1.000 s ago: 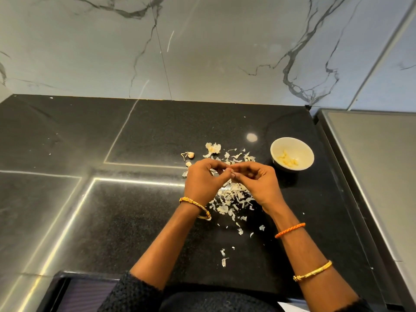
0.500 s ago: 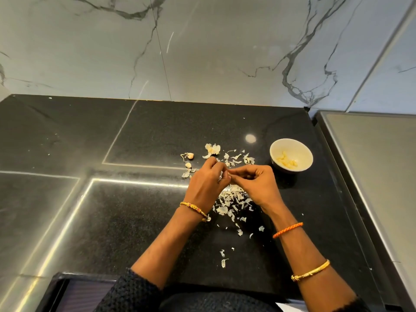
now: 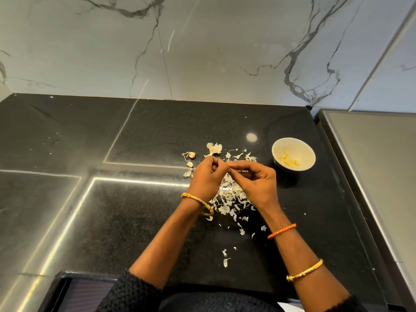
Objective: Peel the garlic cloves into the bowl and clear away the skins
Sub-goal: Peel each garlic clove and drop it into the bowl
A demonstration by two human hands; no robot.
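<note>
My left hand [image 3: 208,176] and my right hand [image 3: 254,180] meet fingertip to fingertip above the black counter, both curled and pinching a small garlic clove that is almost wholly hidden between them. Beneath the hands lies a pile of pale garlic skins [image 3: 229,199]. More skins [image 3: 215,148] lie just beyond the hands. Two unpeeled cloves [image 3: 191,155] [image 3: 190,164] sit on the counter to the left of my left hand. The small white bowl [image 3: 302,147] stands to the right of my right hand, with several peeled cloves [image 3: 289,159] in it.
The black stone counter [image 3: 135,210] runs to a marble wall [image 3: 202,52] at the back. A grey steel surface [image 3: 371,165] borders it on the right. Stray skin flakes [image 3: 225,260] lie near the front edge. A dark tray-like rim [image 3: 67,287] shows at the lower left.
Both hands have stayed over the skin pile, working the clove between the fingertips; my left fingers have curled in tighter and the right hand has shifted slightly right.
</note>
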